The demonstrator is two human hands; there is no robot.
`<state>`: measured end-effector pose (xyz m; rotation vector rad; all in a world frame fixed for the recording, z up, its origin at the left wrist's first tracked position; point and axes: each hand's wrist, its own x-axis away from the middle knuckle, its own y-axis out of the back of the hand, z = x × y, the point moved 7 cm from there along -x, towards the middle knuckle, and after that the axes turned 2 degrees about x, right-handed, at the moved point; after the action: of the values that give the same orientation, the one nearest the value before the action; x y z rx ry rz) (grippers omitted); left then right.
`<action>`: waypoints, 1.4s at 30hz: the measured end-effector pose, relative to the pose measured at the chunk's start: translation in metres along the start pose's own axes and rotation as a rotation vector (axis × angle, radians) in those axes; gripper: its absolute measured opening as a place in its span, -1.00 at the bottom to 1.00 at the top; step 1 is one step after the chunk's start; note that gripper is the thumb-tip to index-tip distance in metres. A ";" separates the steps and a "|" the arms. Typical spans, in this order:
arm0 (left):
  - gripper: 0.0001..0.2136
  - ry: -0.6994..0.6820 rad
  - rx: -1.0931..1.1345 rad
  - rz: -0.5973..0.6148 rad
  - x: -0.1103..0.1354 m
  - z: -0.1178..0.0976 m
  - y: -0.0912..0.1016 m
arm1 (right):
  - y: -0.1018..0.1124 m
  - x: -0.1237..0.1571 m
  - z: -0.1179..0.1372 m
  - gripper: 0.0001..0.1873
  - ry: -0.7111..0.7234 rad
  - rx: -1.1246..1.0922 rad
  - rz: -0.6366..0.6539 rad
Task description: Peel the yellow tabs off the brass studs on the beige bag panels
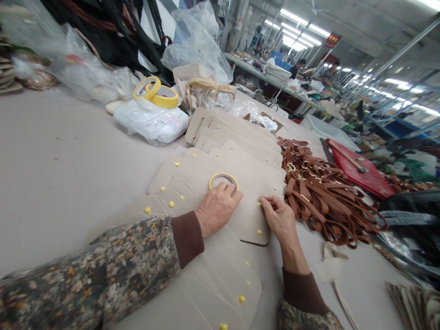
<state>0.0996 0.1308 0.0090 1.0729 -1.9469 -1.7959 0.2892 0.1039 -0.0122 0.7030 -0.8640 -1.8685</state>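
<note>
My left hand (219,207) is closed around the near edge of a roll of yellow tape (220,175), which lies over a pale beige panel (245,172). At the panel's right edge, the thumb and forefinger of my right hand (279,216) pinch a small piece of yellow tape (260,203). Another yellow bit (259,232) sits on the panel just below. More overlapping beige panels (192,284) fan out under my left forearm, several with small yellow tape bits near their edges. Metal studs show on panels farther back.
Brown leather straps (316,192) with gold clasps are heaped on the right, beside a red board (357,167). Two yellow tape rolls (165,96) rest on a white plastic packet (151,120) at the back left. Stacked beige pieces (412,305) lie at the lower right.
</note>
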 end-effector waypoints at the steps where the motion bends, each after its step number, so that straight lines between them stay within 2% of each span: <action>1: -0.84 0.006 -0.001 -0.002 -0.001 0.002 0.000 | 0.000 -0.001 -0.001 -0.56 0.013 -0.009 0.000; 9: -0.82 0.015 0.067 0.012 -0.001 0.003 -0.004 | 0.004 0.001 -0.014 -0.61 0.054 -0.048 0.045; 17: -0.86 -0.069 0.107 0.048 0.003 -0.003 0.002 | 0.011 0.036 -0.019 -0.67 0.016 -0.060 0.093; 20: -0.87 -0.097 0.135 0.065 0.003 -0.006 0.003 | 0.009 0.043 -0.020 -0.65 -0.038 -0.146 0.152; 24: -0.88 -0.191 0.150 0.096 0.008 -0.016 0.002 | 0.001 0.046 -0.026 -0.58 -0.146 -0.288 0.251; 28: -0.90 -0.334 0.100 0.195 0.020 -0.028 -0.001 | 0.001 0.050 -0.027 -0.57 -0.153 -0.303 0.266; 30: -0.90 -0.366 0.124 0.196 0.024 -0.030 0.001 | 0.006 0.056 -0.023 -0.59 -0.117 -0.304 0.244; 35: -0.80 -0.440 0.331 0.041 0.031 -0.035 0.015 | 0.028 0.081 0.000 -0.66 0.026 -0.304 0.043; 39: -0.61 -0.432 0.397 0.015 0.035 -0.039 0.016 | 0.030 0.104 0.034 -0.80 0.260 -0.295 0.030; 42: -0.60 -0.404 0.402 0.029 0.036 -0.042 0.013 | 0.031 0.112 0.052 -0.79 0.427 -0.228 -0.026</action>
<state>0.0982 0.0750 0.0197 0.8221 -2.6332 -1.7537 0.2194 0.0060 0.0312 0.9253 -0.3644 -1.7142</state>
